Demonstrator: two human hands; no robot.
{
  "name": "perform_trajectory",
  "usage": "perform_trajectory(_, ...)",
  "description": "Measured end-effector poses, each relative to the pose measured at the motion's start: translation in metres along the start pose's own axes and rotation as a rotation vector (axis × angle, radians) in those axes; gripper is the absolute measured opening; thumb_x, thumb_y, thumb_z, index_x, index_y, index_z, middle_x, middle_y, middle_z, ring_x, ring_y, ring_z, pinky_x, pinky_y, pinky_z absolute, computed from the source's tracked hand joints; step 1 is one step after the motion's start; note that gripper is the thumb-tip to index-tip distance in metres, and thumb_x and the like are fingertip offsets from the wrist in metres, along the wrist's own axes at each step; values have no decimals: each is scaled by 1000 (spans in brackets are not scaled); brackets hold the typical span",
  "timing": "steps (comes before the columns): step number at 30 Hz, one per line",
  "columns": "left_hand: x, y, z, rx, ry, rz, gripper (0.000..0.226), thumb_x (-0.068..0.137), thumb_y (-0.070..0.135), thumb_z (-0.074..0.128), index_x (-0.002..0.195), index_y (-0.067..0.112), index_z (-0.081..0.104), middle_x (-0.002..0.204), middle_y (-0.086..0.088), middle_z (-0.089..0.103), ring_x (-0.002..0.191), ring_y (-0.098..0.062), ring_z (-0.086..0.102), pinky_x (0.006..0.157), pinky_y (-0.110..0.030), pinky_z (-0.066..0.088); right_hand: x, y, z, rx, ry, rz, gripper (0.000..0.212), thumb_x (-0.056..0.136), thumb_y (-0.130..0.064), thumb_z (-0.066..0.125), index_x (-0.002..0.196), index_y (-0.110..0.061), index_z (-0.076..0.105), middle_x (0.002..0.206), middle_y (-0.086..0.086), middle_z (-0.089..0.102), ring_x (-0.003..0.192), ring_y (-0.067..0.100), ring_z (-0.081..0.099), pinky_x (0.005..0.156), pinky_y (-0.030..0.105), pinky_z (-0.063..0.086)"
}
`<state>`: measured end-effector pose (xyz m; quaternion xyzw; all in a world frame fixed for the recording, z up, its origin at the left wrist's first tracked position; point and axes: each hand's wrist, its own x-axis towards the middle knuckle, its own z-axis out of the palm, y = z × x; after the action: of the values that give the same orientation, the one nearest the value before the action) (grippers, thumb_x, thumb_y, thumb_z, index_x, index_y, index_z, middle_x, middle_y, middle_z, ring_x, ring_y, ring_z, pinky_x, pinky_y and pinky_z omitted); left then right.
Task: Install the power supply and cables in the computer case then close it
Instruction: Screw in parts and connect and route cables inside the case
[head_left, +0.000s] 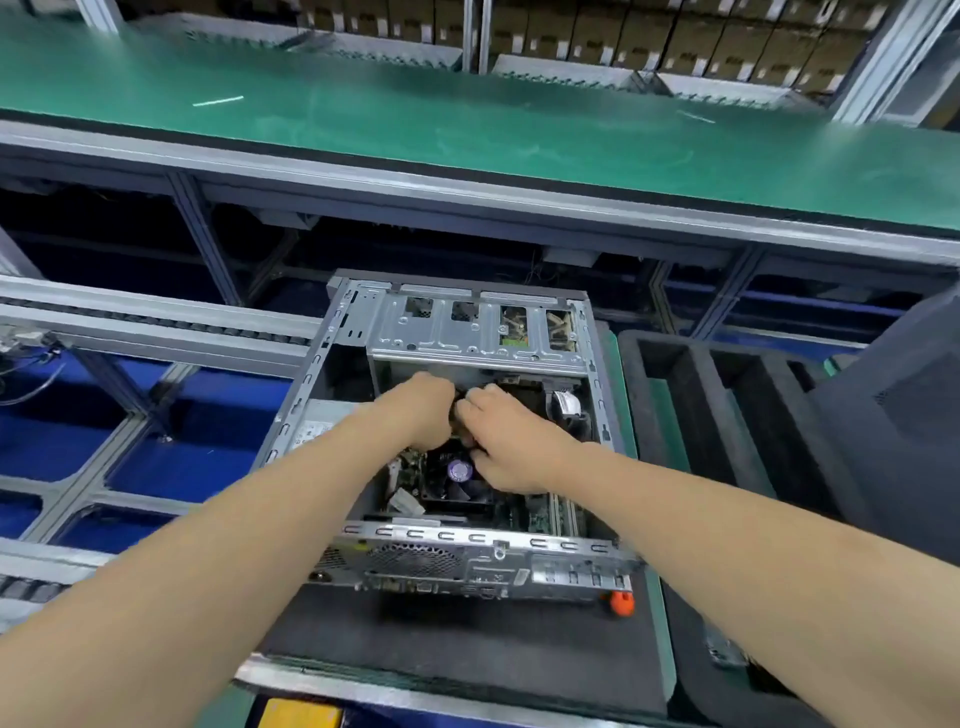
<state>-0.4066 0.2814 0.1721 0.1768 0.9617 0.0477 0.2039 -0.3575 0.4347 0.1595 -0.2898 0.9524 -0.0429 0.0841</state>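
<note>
1. Broadly, one green conveyor belt (467, 130) is running across the far side and is taking no part in the work.
2. One computer case (483, 540) is lying open side up on a black pad at the centre. No cover is sitting on it, so closing is judged to be still waiting.
3. One black foam tray (675, 405) is sitting just right of the case.
4. One power supply (311, 431) is resting inside the case's left side with its labelled face showing. Seating appears done, though its fixings cannot be told.
5. Two hands are meeting over the case's middle. The left hand (421, 410) and the right hand (504, 441) are both curling their fingers round one dark cable (460, 410), so cabling is judged to be under way.
6. One cooler fan (460, 475) is showing just near of the hands.
7. One orange knob (622, 603) is projecting at the case's near right corner.
</note>
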Motion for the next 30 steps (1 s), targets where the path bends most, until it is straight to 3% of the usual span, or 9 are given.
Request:
perform_trajectory(4,-17,-12,-17,10,114,183,30,97,17,60,123,28,69,118,4,70,107,-20,64,90,-41,56,-16,-2,-20,153,-248,-160,17,77,-7,65,85,-22,64,70,-7,63,67,9,57,60,30,50)
perform_trajectory(7,-20,-24,-25,2,234,190,31,97,14,57,115,34,72,108,11,73,101,-16,67,82,-38,58,-21,-1,-20,14,-408,-280,21,76,-12,67,89,-27,69,62,-15,61,61,-2,56,55,23,44)
perform_trajectory(10,-20,-34,-25,74,259,129,32,92,14,54,105,35,75,88,15,67,97,-16,64,71,-31,49,-21,4,-10,-159,-513,-376,23,79,-12,66,97,-23,75,62,-14,58,62,3,50,52,25,36)
perform_trajectory(14,-17,-44,-21,5,57,-91,28,85,16,52,91,26,78,94,2,73,84,-22,68,73,-37,59,-16,12,-1,-84,-518,-403,18,91,-23,73,109,-22,79,77,-16,67,82,16,62,58,23,36)
perform_trajectory(17,-12,-45,-25,-74,-105,-158,25,91,17,57,98,18,80,94,5,75,97,-20,70,88,-36,58,-14,14,6,-48,-495,-411,21,93,-29,72,112,-22,78,88,-6,74,90,22,65,64,27,43)
perform_trajectory(20,-8,-41,-29,-85,-197,-150,43,97,8,41,106,21,81,101,12,76,110,-15,65,100,-32,50,-10,16,-2,-29,-528,-404,21,93,-31,72,112,-25,79,83,-13,72,76,5,61,66,22,50)
perform_trajectory(23,0,-40,-28,-119,-227,-186,43,96,9,41,104,22,81,92,12,79,100,-6,65,93,-26,51,-4,15,-16,164,-429,-339,13,88,-20,68,90,-24,79,61,-16,63,62,-6,60,55,8,41)
perform_trajectory(26,9,-39,-26,-127,-230,-207,32,97,15,50,103,20,81,88,9,79,89,0,63,82,-22,50,5,6,-18,274,-169,-246,14,91,-18,59,86,-20,72,55,-9,57,56,1,57,61,26,51)
perform_trajectory(30,17,-40,-23,-76,-258,-211,28,95,21,60,119,17,75,122,-1,71,113,-23,63,105,-39,48,29,5,-14,178,39,-79,26,96,-18,53,113,-23,73,99,-3,67,94,23,63,77,42,57)
